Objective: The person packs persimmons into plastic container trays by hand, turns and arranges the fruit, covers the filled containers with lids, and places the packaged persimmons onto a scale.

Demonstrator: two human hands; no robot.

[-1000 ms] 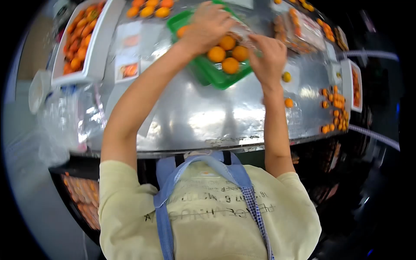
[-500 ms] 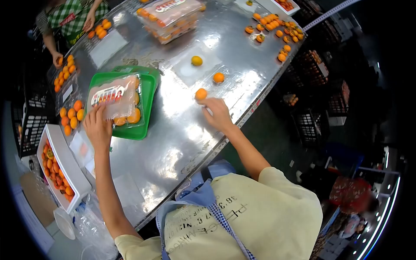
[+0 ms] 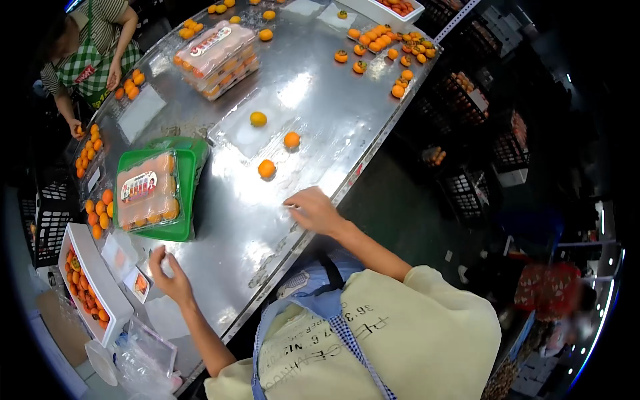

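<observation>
My left hand [image 3: 173,277] is off the table's near left side, thumb and forefinger apart, holding nothing. It is nearest to a small printed card [image 3: 138,285] and the green tray [image 3: 177,231]. On that tray lies a closed clear plastic pack [image 3: 148,190] of orange fruit with a printed label. My right hand [image 3: 317,210] is over the table's near edge, fingers curled together. A small pale spot shows at its fingertips, too small to name. Beyond it lie two loose orange fruits, one nearer [image 3: 267,169] and one farther [image 3: 292,140], and a yellower fruit [image 3: 258,119].
Stacked clear packs [image 3: 220,60] of fruit stand farther back. More loose fruit [image 3: 377,39] lies at the far right corner. A white foam box [image 3: 110,293] of red-orange fruit sits at left. Across the table a person in a checked apron [image 3: 83,67] touches fruit. Black crates [image 3: 467,193] stand on the floor.
My left hand has let go of the clear pack and drawn back toward me. My right hand has left the nearer orange fruit and moved toward the table edge. The view has shifted.
</observation>
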